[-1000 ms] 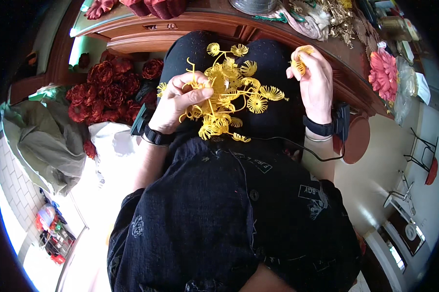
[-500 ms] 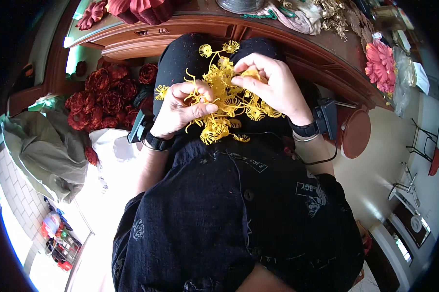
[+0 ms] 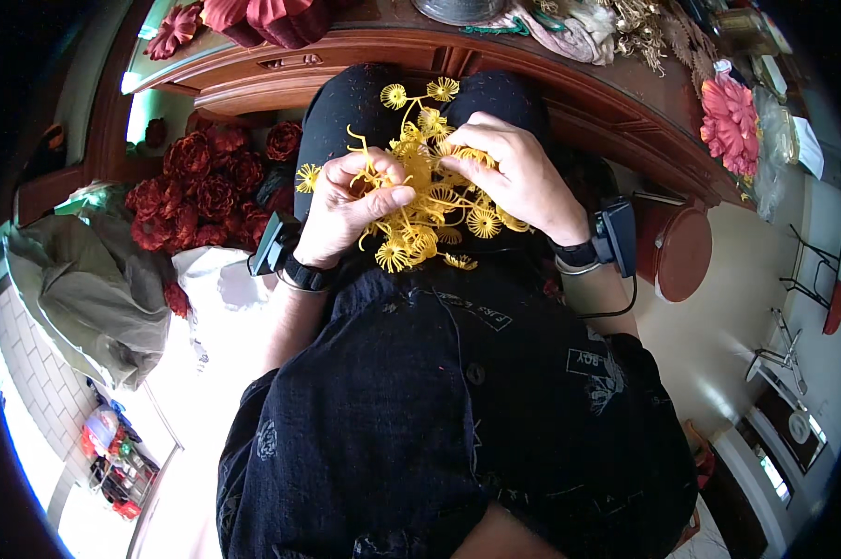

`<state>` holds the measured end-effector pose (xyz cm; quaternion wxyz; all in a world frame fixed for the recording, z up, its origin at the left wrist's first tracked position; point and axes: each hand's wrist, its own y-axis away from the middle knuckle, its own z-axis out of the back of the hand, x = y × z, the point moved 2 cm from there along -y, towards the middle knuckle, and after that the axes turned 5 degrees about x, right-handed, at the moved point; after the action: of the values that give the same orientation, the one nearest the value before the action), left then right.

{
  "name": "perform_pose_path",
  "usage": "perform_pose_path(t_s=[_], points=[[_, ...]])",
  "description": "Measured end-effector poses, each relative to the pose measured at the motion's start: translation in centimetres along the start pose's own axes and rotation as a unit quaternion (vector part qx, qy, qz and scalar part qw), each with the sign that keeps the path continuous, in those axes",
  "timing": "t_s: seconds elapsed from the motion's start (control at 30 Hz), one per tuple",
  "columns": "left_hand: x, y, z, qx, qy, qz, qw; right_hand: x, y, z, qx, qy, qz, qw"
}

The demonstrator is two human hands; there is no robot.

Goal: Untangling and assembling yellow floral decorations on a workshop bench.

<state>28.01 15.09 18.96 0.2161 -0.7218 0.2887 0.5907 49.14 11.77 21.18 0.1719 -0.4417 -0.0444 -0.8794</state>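
A loose bunch of yellow plastic flower stamens (image 3: 420, 224), round fringed discs on thin branching stems, lies across my lap (image 3: 346, 116). My left hand (image 3: 351, 205) is closed at its left side, with thumb and fingers pinching a yellow stamen piece (image 3: 372, 177) whose thin stems stick up past the fingers. On the right, my right hand (image 3: 514, 172) bends over the bunch. Its thumb and fingertips close on another yellow fringed piece (image 3: 474, 156). The fingertips partly hide what each hand grips.
Ahead of my knees runs a brown wooden table (image 3: 383, 47) with drawers. Dark red cloth flowers (image 3: 206, 186) are heaped at the left, beside a grey-green cloth (image 3: 85, 279). A pink flower (image 3: 728, 121) lies at the table's right end. A round red-brown stool (image 3: 681, 253) stands at my right.
My right hand has shifted slightly down and left, nearer the left hand, with its fingers turned lower. The left hand has moved a little, and the stems in it have tilted.
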Motion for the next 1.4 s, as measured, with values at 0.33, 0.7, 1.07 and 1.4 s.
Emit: perform_pose_path(t_s=[0.33, 0.7, 1.07, 1.4], points=[[-1.2, -0.8, -1.0, 0.045, 0.025, 0.115, 0.992, 0.4, 0.3, -0.3, -0.009, -0.226, -0.050, 0.973], [0.5, -2.0, -1.7, 0.001, -0.147, 0.097, 0.984, -0.2, 0.5, -2.3, -0.098, -0.241, -0.048, 0.964], [1.7, -1.9, -1.9, -0.028, -0.040, 0.084, 0.995, -0.7, 0.6, -3.7, -0.153, -0.329, -0.056, 0.930], [1.0, -2.0, -2.5, -0.051, -0.050, 0.087, 0.994, 0.3, 0.7, -3.7, -0.185, -0.250, -0.094, 0.946]])
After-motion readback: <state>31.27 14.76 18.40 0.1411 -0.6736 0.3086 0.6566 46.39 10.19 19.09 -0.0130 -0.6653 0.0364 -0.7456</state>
